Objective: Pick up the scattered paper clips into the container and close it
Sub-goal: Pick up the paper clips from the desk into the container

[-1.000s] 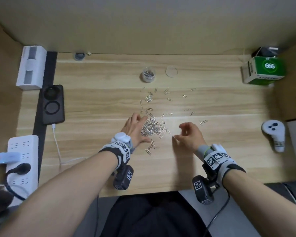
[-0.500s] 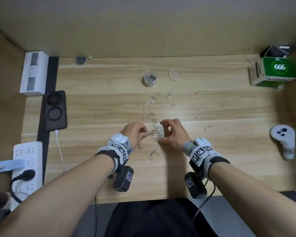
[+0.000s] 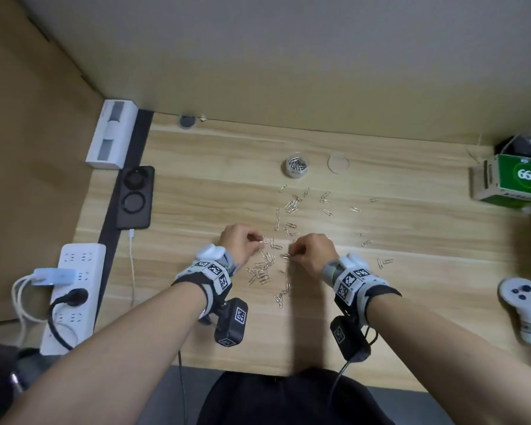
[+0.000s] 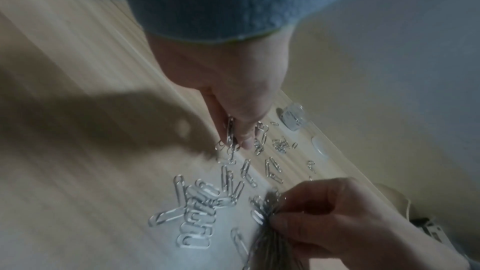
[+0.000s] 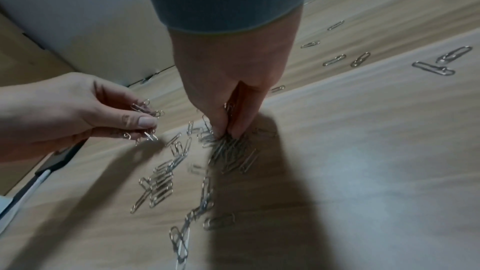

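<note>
My left hand [image 3: 239,244] has its fingers [image 5: 145,122] curled in tight, thumb pressed down, pinching a small bunch of paper clips [image 5: 145,110] lifted off the bench [image 3: 411,302]. My right hand [image 3: 314,251] points down with its fingers [image 5: 221,124] drawn narrow together, tips on the bench, nipping clips at the top of a dense heap [image 5: 231,151]; a few sit wedged up between the fingers.

Between and just in front of my hands lies a loose cluster of clips [image 3: 261,271], some lined up side by side, with a string of them trailing toward me. More clips are scattered [image 3: 292,207] on the bench beyond my hands, and a pair [image 3: 384,262] lies off to the right.

The round clear container [image 3: 296,165] stands open well beyond my hands near the back wall, already with clips inside. Its clear lid [image 3: 337,162] lies flat just to its right.

To the left are a power strip [image 3: 74,289], a black pad with two rings [image 3: 134,197] and a white box [image 3: 111,133]. To the right are a green box [image 3: 515,182] and a white controller [image 3: 523,308].
</note>
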Available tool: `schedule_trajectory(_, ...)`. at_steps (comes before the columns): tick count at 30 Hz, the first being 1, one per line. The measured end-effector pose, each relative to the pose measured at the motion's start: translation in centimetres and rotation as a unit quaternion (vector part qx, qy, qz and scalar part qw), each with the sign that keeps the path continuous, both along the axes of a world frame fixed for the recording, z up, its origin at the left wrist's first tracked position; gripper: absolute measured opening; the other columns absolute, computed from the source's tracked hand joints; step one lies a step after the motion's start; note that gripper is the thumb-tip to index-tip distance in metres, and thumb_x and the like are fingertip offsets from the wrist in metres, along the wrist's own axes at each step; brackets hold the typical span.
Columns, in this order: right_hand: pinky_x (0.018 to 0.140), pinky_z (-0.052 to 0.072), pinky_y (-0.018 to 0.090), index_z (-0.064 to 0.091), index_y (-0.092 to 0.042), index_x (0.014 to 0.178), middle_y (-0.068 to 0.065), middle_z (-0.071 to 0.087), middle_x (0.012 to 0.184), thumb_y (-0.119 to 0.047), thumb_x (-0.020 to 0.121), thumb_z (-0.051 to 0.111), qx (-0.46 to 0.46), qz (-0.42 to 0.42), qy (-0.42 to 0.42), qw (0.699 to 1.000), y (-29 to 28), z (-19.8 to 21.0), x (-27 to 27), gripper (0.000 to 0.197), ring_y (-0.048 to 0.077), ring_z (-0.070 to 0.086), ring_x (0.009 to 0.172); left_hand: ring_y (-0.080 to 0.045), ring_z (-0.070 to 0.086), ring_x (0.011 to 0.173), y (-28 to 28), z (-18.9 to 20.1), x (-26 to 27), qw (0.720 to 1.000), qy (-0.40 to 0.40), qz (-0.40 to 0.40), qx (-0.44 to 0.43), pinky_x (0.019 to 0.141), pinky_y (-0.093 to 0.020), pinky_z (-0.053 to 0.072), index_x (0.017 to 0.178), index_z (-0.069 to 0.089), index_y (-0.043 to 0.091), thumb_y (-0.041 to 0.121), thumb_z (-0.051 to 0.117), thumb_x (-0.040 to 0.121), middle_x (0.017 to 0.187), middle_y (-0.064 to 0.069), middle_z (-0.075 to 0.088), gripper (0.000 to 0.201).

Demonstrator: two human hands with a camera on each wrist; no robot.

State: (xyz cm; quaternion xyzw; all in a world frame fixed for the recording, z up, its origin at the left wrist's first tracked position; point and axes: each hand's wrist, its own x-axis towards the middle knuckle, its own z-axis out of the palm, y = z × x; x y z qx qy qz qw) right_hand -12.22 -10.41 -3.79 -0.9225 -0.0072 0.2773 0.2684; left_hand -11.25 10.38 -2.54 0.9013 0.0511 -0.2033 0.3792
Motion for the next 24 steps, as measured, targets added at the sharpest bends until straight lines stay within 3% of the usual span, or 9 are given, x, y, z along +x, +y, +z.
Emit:
schedule_trajectory(4,0.066,0.046,0.021,0.077,-0.018,0.071,-0.018,0.066,0.061,-0.012,0.073,0.075,0.029,-0.053,0.042,0.997,-1.5,1.6,1.3,0.007,0.008,0.063,0.067,-0.009,0.065,0.076,-0.7,1.5,1.8,1.0,-0.007,0.021,-0.014,0.078,-0.025,0.054,0.092,0.077,0.014,0.015,0.082,0.075,0.087,0.001,0.075,0.018)
schedule_trajectory(7,0.059,0.047,0.019,0.071,-0.021,0.058,-0.017,0.064,0.051,-0.005,0.072,0.076,0.077,-0.102,0.075,0.989,-2.9,2.4,2.7,0.022,-0.005,0.056,0.049,-0.009,0.065,0.073,-1.7,2.4,3.8,0.999,-0.014,0.034,-0.025,0.075,-0.025,0.055,0.093,0.077,0.014,0.017,0.084,0.073,0.086,0.0,0.075,0.021)
schedule_trajectory(11,0.053,0.051,0.026,0.071,-0.01,0.061,0.001,0.066,0.056,0.004,0.076,0.076,0.17,-0.184,0.094,0.964,-4.6,3.3,5.4,0.021,0.015,0.058,0.05,-0.009,0.064,0.073,-3.7,3.5,7.9,0.997,-0.03,0.044,-0.05,0.074,-0.022,0.053,0.09,0.078,0.013,0.015,0.084,0.071,0.085,0.003,0.074,0.02)
schedule_trajectory(15,0.052,0.055,0.025,0.069,0.015,0.079,-0.005,0.069,0.057,0.013,0.081,0.068,0.229,-0.229,0.086,0.942,-5.7,3.8,8.3,0.003,0.013,0.059,0.055,-0.011,0.066,0.072,-5.6,3.9,12.2,0.995,-0.05,0.05,-0.068,0.073,-0.026,0.055,0.083,0.078,0.016,0.016,0.085,0.069,0.078,0.003,0.074,0.015)
schedule_trajectory(17,0.056,0.056,0.028,0.069,0.013,0.079,-0.001,0.071,0.064,0.012,0.081,0.069,0.235,-0.239,0.085,0.938,-5.9,3.7,9.4,0.002,0.014,0.061,0.058,-0.012,0.067,0.074,-6.4,4.2,14.3,0.993,-0.065,0.054,-0.076,0.072,-0.024,0.053,0.085,0.078,0.015,0.018,0.086,0.068,0.078,0.003,0.073,0.019)
schedule_trajectory(20,0.059,0.054,0.03,0.07,0.0,0.068,0.008,0.072,0.074,0.01,0.078,0.073,0.246,-0.266,0.094,0.927,-6.5,3.6,11.2,0.015,0.019,0.061,0.063,-0.009,0.065,0.074,-7.6,4.3,17.5,0.994,-0.065,0.051,-0.077,0.073,-0.021,0.051,0.091,0.077,0.013,0.018,0.084,0.071,0.085,0.0,0.075,0.022)
schedule_trajectory(24,0.06,0.057,0.03,0.067,-0.007,0.061,0.006,0.069,0.07,0.016,0.077,0.069,0.26,-0.307,0.097,0.91,-7.1,2.8,13.8,0.028,0.018,0.061,0.062,-0.009,0.066,0.077,-8.7,3.2,20.9,0.993,-0.066,0.029,-0.088,0.076,-0.022,0.053,0.093,0.076,0.011,0.02,0.085,0.071,0.087,0.003,0.073,0.026)
